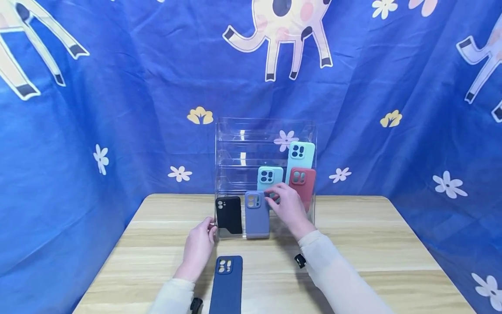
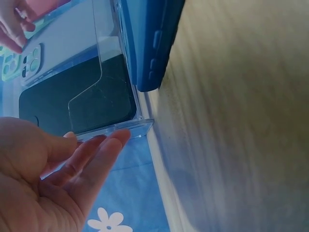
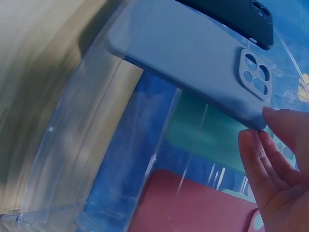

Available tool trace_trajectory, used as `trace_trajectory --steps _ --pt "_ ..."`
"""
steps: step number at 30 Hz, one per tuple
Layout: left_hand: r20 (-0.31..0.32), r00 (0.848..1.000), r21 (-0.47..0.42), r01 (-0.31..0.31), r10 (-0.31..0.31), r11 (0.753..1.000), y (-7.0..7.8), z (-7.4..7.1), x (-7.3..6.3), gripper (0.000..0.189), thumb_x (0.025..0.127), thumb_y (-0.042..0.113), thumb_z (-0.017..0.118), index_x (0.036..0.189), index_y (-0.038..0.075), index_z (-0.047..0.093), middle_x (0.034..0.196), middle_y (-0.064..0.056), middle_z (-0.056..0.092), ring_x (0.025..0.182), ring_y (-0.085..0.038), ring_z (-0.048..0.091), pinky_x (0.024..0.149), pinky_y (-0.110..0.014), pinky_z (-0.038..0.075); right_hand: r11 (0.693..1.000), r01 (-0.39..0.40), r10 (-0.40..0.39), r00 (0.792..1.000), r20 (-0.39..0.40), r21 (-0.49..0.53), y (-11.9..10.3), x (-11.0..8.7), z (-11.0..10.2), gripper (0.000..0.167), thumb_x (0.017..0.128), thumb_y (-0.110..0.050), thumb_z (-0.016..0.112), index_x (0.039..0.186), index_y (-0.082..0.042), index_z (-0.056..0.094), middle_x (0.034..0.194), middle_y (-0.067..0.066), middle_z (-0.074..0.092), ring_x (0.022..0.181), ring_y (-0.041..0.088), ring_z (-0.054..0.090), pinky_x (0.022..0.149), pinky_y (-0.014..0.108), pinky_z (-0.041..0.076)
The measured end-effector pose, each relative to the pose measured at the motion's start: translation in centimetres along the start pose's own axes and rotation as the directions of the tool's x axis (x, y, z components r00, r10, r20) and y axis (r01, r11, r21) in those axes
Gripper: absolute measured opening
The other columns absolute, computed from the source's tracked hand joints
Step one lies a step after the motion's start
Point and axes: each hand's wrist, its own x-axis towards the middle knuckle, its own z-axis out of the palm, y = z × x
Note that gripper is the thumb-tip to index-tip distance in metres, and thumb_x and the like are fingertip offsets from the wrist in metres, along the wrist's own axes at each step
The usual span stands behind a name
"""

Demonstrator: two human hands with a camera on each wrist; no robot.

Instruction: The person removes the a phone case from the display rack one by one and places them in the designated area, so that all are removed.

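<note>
A clear tiered display rack (image 1: 235, 162) stands on the table, holding several phone cases. At its lowest tier, my right hand (image 1: 289, 206) pinches the upper right corner of a lavender-grey phone case (image 1: 257, 220) between thumb and fingertips; the case's lower end sits in the tier. Beside it to the left is a black phone case (image 1: 229, 214). My left hand (image 1: 199, 245) touches the rack's lower left side, its fingers (image 2: 99, 166) fairly straight along the clear edge. A dark blue phone case (image 1: 226, 285) lies on the table in front of the rack, near my left wrist.
Higher tiers hold two light-blue phone cases, one at centre (image 1: 274, 174) and one at upper right (image 1: 306, 152). A red phone case (image 1: 307, 187) leans in front of the latter. Blue patterned cloth (image 1: 176, 109) hangs behind the wooden table (image 1: 353, 244) and at both sides.
</note>
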Motion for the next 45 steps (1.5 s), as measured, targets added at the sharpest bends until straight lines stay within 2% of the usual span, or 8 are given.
trace_trajectory --steps 5,11,18,25,35,39,42,45 --pt "0.004 1.000 0.014 -0.009 0.009 1.000 -0.2 -0.1 0.0 0.017 0.100 0.005 0.063 0.117 0.004 0.068 0.096 -0.012 0.076 0.088 -0.031 0.074 0.083 -0.050 0.060 0.999 -0.029 0.030 1.000 -0.005 0.033 0.0 0.1 0.3 0.021 0.089 -0.013 0.083 0.109 -0.017 0.078 0.106 -0.004 0.071 0.082 0.009 0.071 0.074 0.024 0.060" --pt "0.013 1.000 0.010 -0.002 0.002 1.000 -0.1 -0.1 -0.1 0.017 0.100 0.004 0.064 0.117 0.004 0.068 0.094 -0.011 0.077 0.084 -0.029 0.074 0.081 -0.050 0.061 0.997 -0.042 0.044 0.999 -0.016 0.071 0.2 -0.1 0.4 0.020 0.089 -0.011 0.082 0.107 -0.018 0.077 0.107 -0.004 0.072 0.084 0.008 0.071 0.074 0.023 0.061" --pt "0.003 1.000 0.018 0.002 -0.003 1.000 0.0 0.0 -0.1 0.017 0.100 0.005 0.064 0.117 0.004 0.068 0.095 -0.012 0.077 0.086 -0.031 0.074 0.082 -0.050 0.061 0.989 -0.025 0.028 0.999 -0.024 0.145 0.4 -0.3 -0.1 0.015 0.087 -0.009 0.083 0.099 -0.017 0.077 0.097 -0.002 0.077 0.078 0.008 0.074 0.072 0.021 0.061" --pt "-0.003 1.000 0.019 -0.007 0.007 1.000 0.2 -0.2 -0.2 0.016 0.100 0.005 0.064 0.115 0.003 0.068 0.096 -0.013 0.077 0.087 -0.032 0.074 0.082 -0.051 0.060 0.985 -0.012 0.022 0.998 -0.056 0.173 0.2 -0.8 -1.1 0.016 0.084 -0.010 0.086 0.097 -0.016 0.080 0.091 -0.003 0.078 0.073 0.005 0.071 0.069 0.022 0.060" --pt "-0.017 1.000 0.023 -0.022 0.023 0.999 0.2 -0.1 -0.2 0.014 0.099 0.003 0.064 0.112 0.004 0.068 0.091 -0.011 0.076 0.082 -0.029 0.074 0.077 -0.050 0.060 0.975 0.039 -0.018 0.995 -0.101 0.217 -2.0 -1.4 -3.7 0.015 0.085 -0.011 0.086 0.097 -0.017 0.081 0.094 -0.003 0.078 0.073 0.004 0.071 0.068 0.019 0.060" --pt "-0.025 0.999 0.029 -0.029 0.030 0.999 0.2 -0.1 -0.2 0.014 0.098 0.003 0.064 0.112 0.004 0.068 0.091 -0.011 0.076 0.082 -0.029 0.074 0.077 -0.050 0.060 0.964 -0.017 0.032 0.998 -0.052 0.266 -2.7 -1.7 -4.8 0.015 0.086 -0.013 0.085 0.099 -0.020 0.081 0.095 -0.004 0.079 0.074 0.005 0.073 0.069 0.020 0.061" --pt "-0.036 0.999 0.031 -0.036 0.037 0.999 0.2 -0.1 -0.2 0.014 0.098 0.002 0.065 0.111 0.004 0.068 0.089 -0.010 0.076 0.080 -0.029 0.073 0.076 -0.050 0.060 0.949 -0.103 0.095 0.995 0.041 0.299 -2.9 -2.1 -5.4 0.016 0.086 -0.015 0.085 0.100 -0.021 0.081 0.093 -0.005 0.079 0.075 0.005 0.073 0.068 0.023 0.060" --pt "-0.035 0.999 0.031 -0.028 0.029 0.999 0.2 -0.1 -0.3 0.014 0.098 0.002 0.065 0.111 0.004 0.068 0.089 -0.010 0.076 0.079 -0.028 0.073 0.075 -0.050 0.060 0.930 -0.188 0.145 0.977 0.155 0.317 -2.8 -2.5 -5.7 0.016 0.085 -0.016 0.086 0.099 -0.022 0.082 0.090 -0.005 0.079 0.073 0.008 0.072 0.065 0.026 0.059"
